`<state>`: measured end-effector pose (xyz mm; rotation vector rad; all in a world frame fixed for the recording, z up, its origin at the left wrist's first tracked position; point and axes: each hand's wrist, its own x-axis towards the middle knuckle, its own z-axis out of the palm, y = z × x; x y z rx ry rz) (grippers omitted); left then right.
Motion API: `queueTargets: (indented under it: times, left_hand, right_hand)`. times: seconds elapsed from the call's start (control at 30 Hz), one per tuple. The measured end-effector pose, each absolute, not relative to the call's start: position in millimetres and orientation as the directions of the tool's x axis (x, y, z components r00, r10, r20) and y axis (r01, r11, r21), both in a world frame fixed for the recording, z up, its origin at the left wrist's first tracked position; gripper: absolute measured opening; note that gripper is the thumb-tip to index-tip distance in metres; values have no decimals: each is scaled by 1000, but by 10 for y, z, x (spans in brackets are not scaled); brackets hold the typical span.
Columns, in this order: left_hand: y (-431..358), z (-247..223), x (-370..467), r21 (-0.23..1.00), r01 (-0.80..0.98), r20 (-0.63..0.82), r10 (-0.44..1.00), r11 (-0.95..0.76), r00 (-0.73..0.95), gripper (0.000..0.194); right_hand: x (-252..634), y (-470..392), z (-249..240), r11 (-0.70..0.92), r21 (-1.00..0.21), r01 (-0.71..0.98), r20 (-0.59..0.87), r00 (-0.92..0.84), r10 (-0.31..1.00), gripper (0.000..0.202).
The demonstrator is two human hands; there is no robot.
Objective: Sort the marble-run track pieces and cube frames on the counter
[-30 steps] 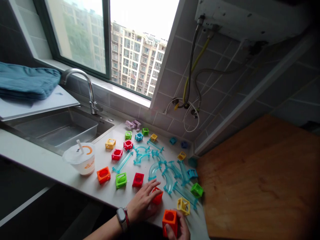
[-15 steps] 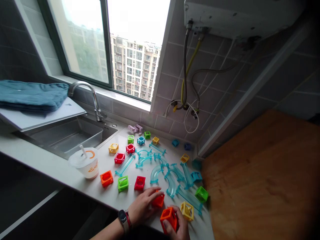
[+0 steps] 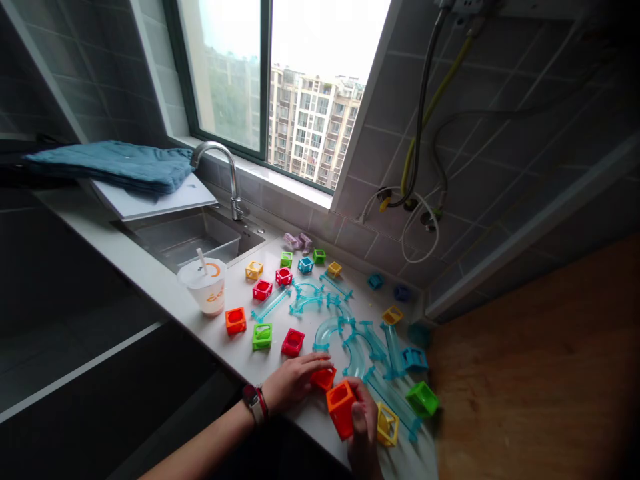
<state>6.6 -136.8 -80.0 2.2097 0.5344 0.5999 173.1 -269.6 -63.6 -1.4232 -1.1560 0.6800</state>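
My left hand (image 3: 293,381), with a watch and a red band at the wrist, reaches over an orange hollow cube block (image 3: 325,379) on the counter (image 3: 273,307). Its fingers lie across the near side of that block; the thumb is mostly hidden. In my right hand (image 3: 364,413) is a second orange hollow cube block (image 3: 341,408), gripped between thumb and fingers and tilted, close to the first one. A yellow cube block (image 3: 387,425) stands just right of my right hand. Left of my left hand sits a red cube block (image 3: 293,342).
Clear blue track pieces (image 3: 357,353) spread over the counter's middle. A green cube block (image 3: 423,399) lies by the wooden panel (image 3: 530,373). A lidded cup with a straw (image 3: 204,287) stands near the front edge, before the sink (image 3: 165,237). Several more cube blocks are scattered behind.
The camera view has swung, so the scene sits further right. My right hand has raised and turned its orange cube block slightly; my left hand stays at the other one.
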Motion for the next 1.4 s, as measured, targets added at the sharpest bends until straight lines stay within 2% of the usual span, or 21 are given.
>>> queueTargets:
  times: [0.1,0.2,0.33,0.53,0.7,0.87,1.07,1.4]
  left_hand:
    - [-1357,-773,58,773,166,254,539,-613,803,62]
    - [-1351,-755,53,783,174,232,540,-597,809,66]
    - [-1348,-788,41,798,158,233,539,-582,809,78]
    - [-1336,-823,30,823,79,279,521,-563,807,80]
    - [-1328,-761,34,840,18,319,520,-542,792,72]
    - [-1296,-707,31,893,-84,364,598,-443,714,48]
    - [-1281,-660,-10,929,-120,327,626,-349,708,48]
    - [-1298,-725,-28,954,-117,274,645,-275,714,43]
  right_hand:
    - [1759,-2553,-648,135,-984,113,164,315,935,49]
    - [1794,-2540,-712,142,-989,28,143,346,927,44]
    - [1863,-2683,-806,121,-992,48,129,453,882,45]
    - [1874,-2825,-843,115,-979,169,184,484,856,49]
    - [1831,-2808,-795,95,-966,242,201,462,864,52]
    - [1822,-2769,-772,79,-970,230,184,482,857,53]
    - [1797,-2725,-737,63,-965,253,160,383,910,51]
    - [1758,-2710,-684,67,-954,291,172,354,919,50]
